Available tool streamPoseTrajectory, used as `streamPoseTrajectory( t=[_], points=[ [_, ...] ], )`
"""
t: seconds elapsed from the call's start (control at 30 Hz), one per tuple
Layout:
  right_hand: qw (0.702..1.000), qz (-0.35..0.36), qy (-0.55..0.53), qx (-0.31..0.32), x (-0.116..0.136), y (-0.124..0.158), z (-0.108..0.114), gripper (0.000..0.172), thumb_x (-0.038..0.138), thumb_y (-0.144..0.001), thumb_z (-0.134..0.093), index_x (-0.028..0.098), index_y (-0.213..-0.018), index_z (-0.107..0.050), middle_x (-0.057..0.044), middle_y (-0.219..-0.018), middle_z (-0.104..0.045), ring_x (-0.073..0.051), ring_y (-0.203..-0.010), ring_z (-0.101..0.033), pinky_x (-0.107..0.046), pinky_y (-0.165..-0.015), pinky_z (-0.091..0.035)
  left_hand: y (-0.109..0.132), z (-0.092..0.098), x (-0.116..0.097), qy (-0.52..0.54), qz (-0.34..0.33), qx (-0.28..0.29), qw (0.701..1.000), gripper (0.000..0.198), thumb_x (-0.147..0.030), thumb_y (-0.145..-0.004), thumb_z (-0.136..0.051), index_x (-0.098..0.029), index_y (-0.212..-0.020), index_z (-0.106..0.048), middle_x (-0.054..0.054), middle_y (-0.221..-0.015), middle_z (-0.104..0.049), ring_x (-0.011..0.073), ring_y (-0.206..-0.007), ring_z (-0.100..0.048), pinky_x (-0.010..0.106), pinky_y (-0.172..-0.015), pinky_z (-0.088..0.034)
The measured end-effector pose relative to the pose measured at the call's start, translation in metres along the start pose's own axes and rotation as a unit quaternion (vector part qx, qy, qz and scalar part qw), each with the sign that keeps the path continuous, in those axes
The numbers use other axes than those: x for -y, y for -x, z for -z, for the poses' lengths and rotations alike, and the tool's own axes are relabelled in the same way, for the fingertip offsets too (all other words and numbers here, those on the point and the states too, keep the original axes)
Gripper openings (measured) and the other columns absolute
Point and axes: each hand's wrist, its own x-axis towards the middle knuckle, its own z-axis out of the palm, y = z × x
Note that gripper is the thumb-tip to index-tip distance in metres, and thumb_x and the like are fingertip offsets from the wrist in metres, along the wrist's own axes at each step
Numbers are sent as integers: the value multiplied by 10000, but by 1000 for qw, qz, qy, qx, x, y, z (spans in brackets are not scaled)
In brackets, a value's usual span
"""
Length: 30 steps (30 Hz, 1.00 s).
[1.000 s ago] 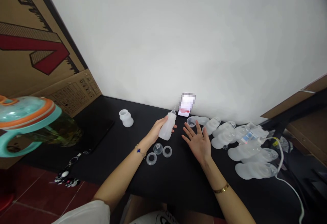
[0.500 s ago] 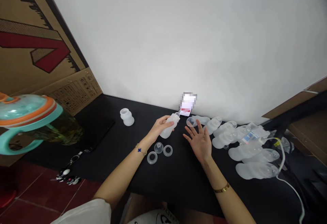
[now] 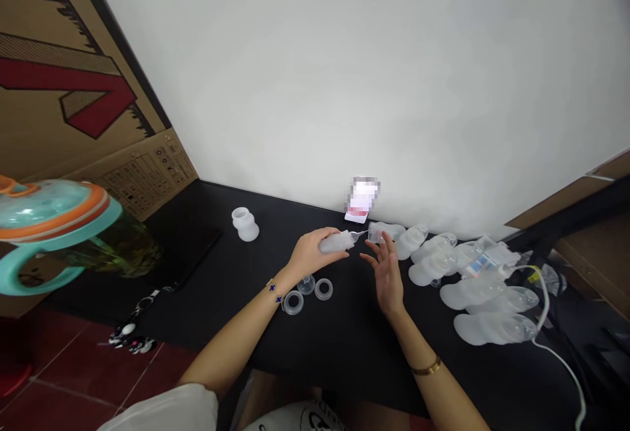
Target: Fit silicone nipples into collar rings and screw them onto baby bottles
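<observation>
A frosted white bottle [image 3: 336,243] lies nearly level in my left hand [image 3: 315,250], whose fingers wrap round it. Its clear nipple end points right, toward a clear cap [image 3: 377,232]. My right hand [image 3: 387,277] is raised just below and beside that cap, fingers apart; whether a fingertip touches the cap I cannot tell. Below my left wrist, two translucent rings [image 3: 293,302] and a clear nipple piece [image 3: 306,285] lie on the black table [image 3: 339,339]. Farther left stands an uncapped white bottle [image 3: 245,224].
Several frosted bottles [image 3: 495,328] lie at the right beside a white cable [image 3: 545,300]. A lit phone [image 3: 363,200] leans on the wall. At the left are a large teal-lidded jug [image 3: 118,241], a dark flat device [image 3: 189,257] and a beaded keychain [image 3: 128,330].
The bottle in my left hand has tipped from slanted to nearly level and shifted slightly right. The clear cap now appears more upright, and my right hand has turned, its fingers closer to the cap.
</observation>
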Motion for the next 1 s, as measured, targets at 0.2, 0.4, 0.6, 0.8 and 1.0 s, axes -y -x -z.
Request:
streamPoseTrajectory(
  t=[0.2, 0.4, 0.6, 0.8, 1.0],
  points=[
    [999, 22, 23, 27, -9, -1, 3, 484, 545, -999, -408, 350, -1424, -533, -42, -1559, -445, -279, -1295, -525, -471, -966, -529, 2, 1, 0, -204, -64, 39, 976, 478, -444, -712, -835, -272, -1137, -700, 13, -1138, -737, 244, -1036, -686, 329, -944, -501],
    [997, 5, 43, 63, -14, 2, 3, 450, 555, -999, -423, 366, -1368, -599, -23, -1508, -520, -298, -1343, -494, -481, -991, -508, 3, 1, 2, -281, -97, 48, 954, 489, -482, -765, -795, -271, -1186, -660, 0, -1157, -732, 215, -1022, -702, 309, -897, -532],
    [995, -6, 52, 84, -17, 4, 3, 454, 574, -1000, -420, 370, -1358, -611, -15, -1501, -528, -303, -1349, -487, -487, -999, -501, 3, 2, 0, -286, -97, 49, 952, 482, -465, -769, -793, -274, -1190, -655, -3, -1199, -726, 217, -1068, -695, 309, -922, -528],
    [994, -8, 58, 96, -18, 4, 2, 483, 591, -988, -437, 339, -1361, -612, -37, -1497, -525, -317, -1325, -499, -495, -984, -514, 4, 1, -1, -296, -91, 61, 949, 452, -449, -781, -778, -280, -1184, -659, -9, -1204, -724, 215, -1061, -696, 307, -907, -531],
    [992, -9, 64, 104, -19, 4, 4, 471, 591, -988, -440, 363, -1366, -602, -26, -1496, -519, -309, -1319, -500, -493, -984, -519, 4, 1, -2, -299, -96, 63, 947, 454, -459, -790, -768, -280, -1193, -657, -3, -1195, -726, 216, -1064, -694, 313, -924, -527]
  ],
)
